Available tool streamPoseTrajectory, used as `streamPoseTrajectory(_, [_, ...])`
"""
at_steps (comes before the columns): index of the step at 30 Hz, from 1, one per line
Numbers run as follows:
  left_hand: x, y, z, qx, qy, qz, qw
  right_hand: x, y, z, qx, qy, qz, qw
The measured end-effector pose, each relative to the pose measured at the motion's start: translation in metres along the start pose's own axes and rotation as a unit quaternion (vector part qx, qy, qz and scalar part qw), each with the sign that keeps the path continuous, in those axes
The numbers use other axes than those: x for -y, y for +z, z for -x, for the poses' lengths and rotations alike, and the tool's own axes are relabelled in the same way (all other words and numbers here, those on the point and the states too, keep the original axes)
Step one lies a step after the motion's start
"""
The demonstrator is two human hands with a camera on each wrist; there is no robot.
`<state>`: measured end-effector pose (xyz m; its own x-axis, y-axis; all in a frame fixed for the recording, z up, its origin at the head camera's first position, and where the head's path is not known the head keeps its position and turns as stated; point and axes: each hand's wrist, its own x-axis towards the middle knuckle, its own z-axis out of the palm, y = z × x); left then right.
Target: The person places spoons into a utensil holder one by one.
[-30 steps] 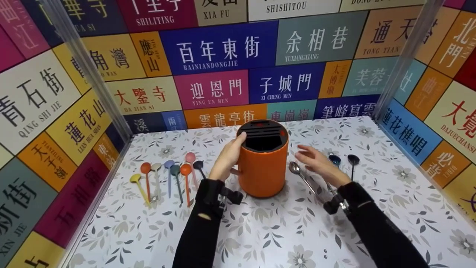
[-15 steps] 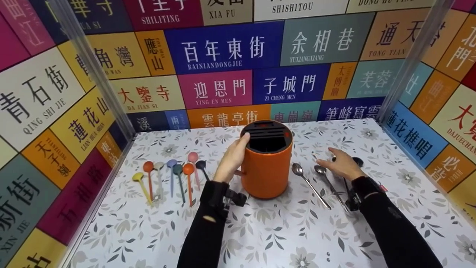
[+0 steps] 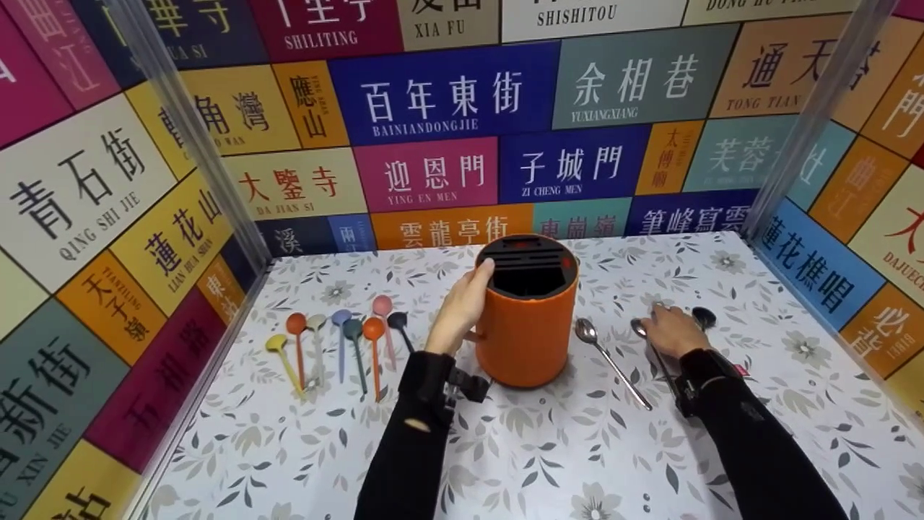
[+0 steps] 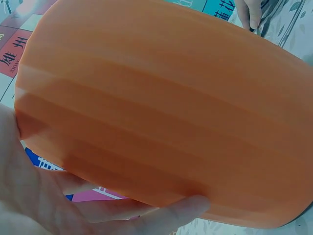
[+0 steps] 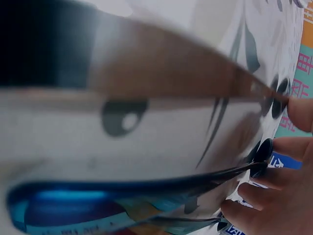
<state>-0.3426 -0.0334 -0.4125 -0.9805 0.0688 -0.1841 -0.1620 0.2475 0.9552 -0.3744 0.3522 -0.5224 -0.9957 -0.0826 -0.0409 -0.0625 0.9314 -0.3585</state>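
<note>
My left hand (image 3: 462, 307) holds the side of an upright orange utensil holder (image 3: 527, 336), thumb near its black slotted top. In the left wrist view, fingers (image 4: 183, 210) lie along its ribbed wall. Low over the spoons on the right is my right hand (image 3: 675, 331). A steel spoon's bowl (image 3: 639, 328) shows beside its thumb. The right wrist view has a dark blue spoon (image 5: 260, 159) with its bowl by the index and middle fingers; thumb and index are apart. That spoon is mostly hidden from the head view.
Left of the holder lies a row of several coloured spoons, among them a yellow spoon (image 3: 276, 344) and a pink spoon (image 3: 382, 305). A steel spoon (image 3: 587, 331) rests just right of the holder, a black spoon (image 3: 704, 316) farther right. Sign-printed walls (image 3: 444, 94) enclose the table.
My right hand has moved right, away from the holder, and come down over the spoons with its fingers drawn in. My left hand stays on the holder.
</note>
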Motion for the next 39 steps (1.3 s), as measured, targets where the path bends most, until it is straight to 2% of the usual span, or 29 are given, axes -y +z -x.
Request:
streamPoseTrajectory(6, [-0.002,0.003,0.0,-0.009,-0.003,-0.014,0.9998,-0.003,0.0,-0.003,-0.046,-0.016,0.015,0.999])
streamPoseTrajectory(11, [-0.003,0.003,-0.001,-0.014,-0.001,-0.02,0.9997,0.008,-0.002,-0.005,-0.033,-0.007,0.006,0.999])
streamPoseTrajectory(14, [-0.002,0.003,-0.002,-0.015,-0.003,-0.02,0.9997,0.014,0.0,-0.005,-0.023,-0.015,0.014,1.0])
streamPoseTrajectory(20, [-0.002,0.003,-0.004,-0.017,-0.01,-0.022,0.9995,0.018,0.011,-0.003,-0.038,-0.047,0.051,0.997])
streamPoseTrajectory(25, [-0.001,0.003,-0.002,-0.017,-0.005,-0.023,0.9996,0.021,0.01,0.0,-0.044,-0.038,0.053,0.997])
streamPoseTrajectory(32, [-0.001,0.004,0.001,-0.019,-0.008,-0.011,0.9997,0.024,0.008,0.003,-0.085,-0.039,0.033,0.995])
streamPoseTrajectory(39, [-0.001,0.003,0.001,-0.025,-0.007,-0.021,0.9994,0.03,0.005,0.007,-0.121,-0.052,0.021,0.991])
